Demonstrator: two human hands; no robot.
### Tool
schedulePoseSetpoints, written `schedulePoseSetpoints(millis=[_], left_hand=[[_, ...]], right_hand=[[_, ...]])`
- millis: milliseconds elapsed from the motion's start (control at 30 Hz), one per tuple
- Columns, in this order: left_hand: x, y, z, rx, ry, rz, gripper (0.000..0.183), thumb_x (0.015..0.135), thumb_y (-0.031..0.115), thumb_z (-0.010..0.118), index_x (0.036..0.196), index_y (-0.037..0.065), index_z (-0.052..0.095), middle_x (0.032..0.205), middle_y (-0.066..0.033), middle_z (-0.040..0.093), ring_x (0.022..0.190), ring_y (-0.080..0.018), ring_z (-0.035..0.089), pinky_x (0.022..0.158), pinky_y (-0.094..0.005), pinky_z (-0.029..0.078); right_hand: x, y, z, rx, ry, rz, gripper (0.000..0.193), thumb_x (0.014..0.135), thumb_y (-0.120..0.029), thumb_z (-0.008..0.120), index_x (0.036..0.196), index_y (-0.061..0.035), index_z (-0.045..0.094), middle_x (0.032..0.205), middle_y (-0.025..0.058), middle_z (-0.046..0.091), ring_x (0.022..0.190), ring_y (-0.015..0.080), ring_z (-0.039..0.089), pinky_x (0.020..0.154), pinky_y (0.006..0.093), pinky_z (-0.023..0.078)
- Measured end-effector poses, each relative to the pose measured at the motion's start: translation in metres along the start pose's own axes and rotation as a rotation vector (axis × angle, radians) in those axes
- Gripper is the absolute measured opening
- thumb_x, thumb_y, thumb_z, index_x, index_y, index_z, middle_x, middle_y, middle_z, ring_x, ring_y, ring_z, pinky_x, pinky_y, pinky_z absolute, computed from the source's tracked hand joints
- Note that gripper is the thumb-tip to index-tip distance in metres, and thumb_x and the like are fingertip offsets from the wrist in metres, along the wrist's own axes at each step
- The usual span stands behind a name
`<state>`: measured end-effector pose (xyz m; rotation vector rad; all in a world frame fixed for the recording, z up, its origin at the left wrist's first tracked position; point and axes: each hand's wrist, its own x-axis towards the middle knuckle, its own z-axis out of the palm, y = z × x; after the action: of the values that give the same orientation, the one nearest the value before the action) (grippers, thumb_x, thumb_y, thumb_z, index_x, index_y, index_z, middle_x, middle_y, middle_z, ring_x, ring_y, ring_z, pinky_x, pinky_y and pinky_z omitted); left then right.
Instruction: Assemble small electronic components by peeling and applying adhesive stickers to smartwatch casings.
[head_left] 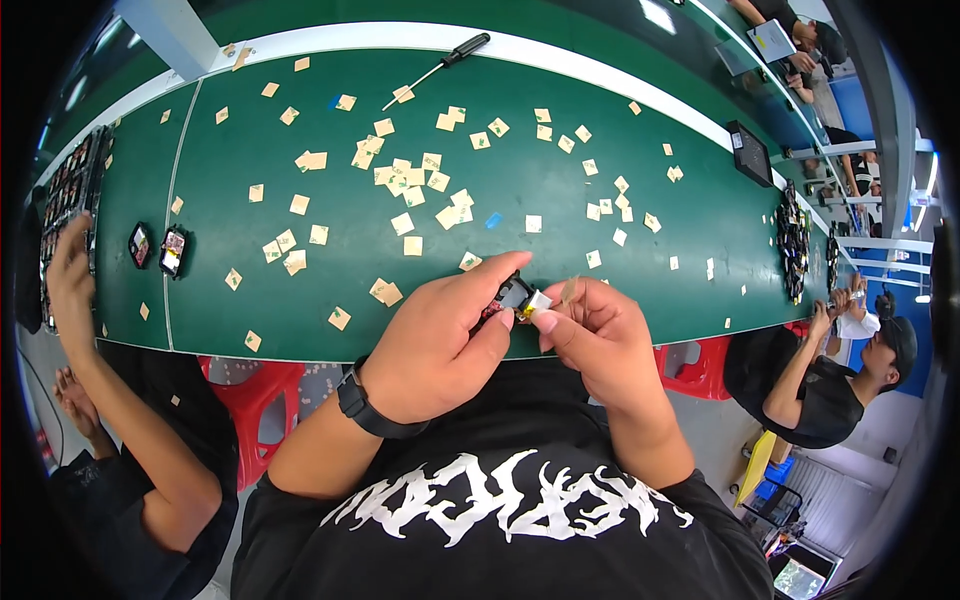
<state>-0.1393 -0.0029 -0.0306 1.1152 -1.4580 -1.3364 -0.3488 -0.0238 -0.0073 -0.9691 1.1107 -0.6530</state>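
My left hand (447, 340) grips a small black electronic part (512, 296) at the near edge of the green table (300, 290). A black band sits on that wrist. My right hand (595, 335) pinches a small silvery-white piece (537, 301) that touches the part's right end, and a thin beige strip (569, 289) sticks up from between its fingers. Both hands meet just above the table's front edge, over my lap.
Several beige paper squares (405, 180) litter the table, along with a small blue scrap (493, 220). A black-handled screwdriver (440, 68) lies at the far edge. Two small black devices (158, 248) lie at left, by a co-worker's arm (75, 290). Another person (830, 375) sits at right; red stools (262, 400) stand below.
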Motion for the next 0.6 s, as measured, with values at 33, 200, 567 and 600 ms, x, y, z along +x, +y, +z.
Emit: schedulePoseSetpoints(millis=[33, 200, 567, 600], left_hand=[[0.000, 0.000, 0.002, 0.034, 0.024, 0.023, 0.047, 0.092, -0.001, 0.056, 0.139, 0.000, 0.054, 0.085, -0.0114, 0.065, 0.068, -0.0176, 0.061, 0.063, -0.0302, 0.047], [0.000, -0.007, 0.014, 0.134, 0.097, 0.154, 0.046, 0.092, -0.002, 0.056, 0.138, -0.002, 0.054, 0.084, -0.0150, 0.063, 0.069, -0.0266, 0.061, 0.064, -0.0350, 0.048], [0.001, -0.007, 0.012, 0.130, 0.081, 0.160, 0.048, 0.091, -0.004, 0.055, 0.138, -0.001, 0.054, 0.084, -0.0149, 0.063, 0.071, -0.0293, 0.061, 0.066, -0.0371, 0.048], [0.001, -0.007, 0.011, 0.111, 0.063, 0.155, 0.048, 0.091, -0.004, 0.055, 0.139, -0.001, 0.054, 0.084, -0.0149, 0.062, 0.071, -0.0295, 0.060, 0.067, -0.0371, 0.048]], right_hand=[[0.001, 0.001, 0.000, 0.031, -0.022, -0.018, 0.016, 0.096, -0.003, 0.067, 0.110, 0.0023, 0.063, 0.089, 0.0011, 0.068, 0.075, 0.0030, 0.058, 0.063, 0.0180, 0.044], [0.006, 0.000, 0.009, 0.038, 0.033, -0.141, 0.008, 0.095, 0.001, 0.067, 0.101, 0.0006, 0.062, 0.084, -0.0011, 0.066, 0.070, 0.0000, 0.055, 0.059, 0.0164, 0.039], [0.004, -0.003, 0.009, -0.171, -0.008, -0.231, 0.009, 0.093, 0.004, 0.065, 0.099, 0.0018, 0.059, 0.080, -0.0003, 0.064, 0.065, -0.0009, 0.050, 0.055, 0.0180, 0.038], [0.003, -0.002, 0.009, -0.171, -0.007, -0.230, 0.009, 0.093, 0.004, 0.065, 0.099, 0.0018, 0.059, 0.080, -0.0003, 0.064, 0.065, -0.0009, 0.050, 0.055, 0.0180, 0.038]])
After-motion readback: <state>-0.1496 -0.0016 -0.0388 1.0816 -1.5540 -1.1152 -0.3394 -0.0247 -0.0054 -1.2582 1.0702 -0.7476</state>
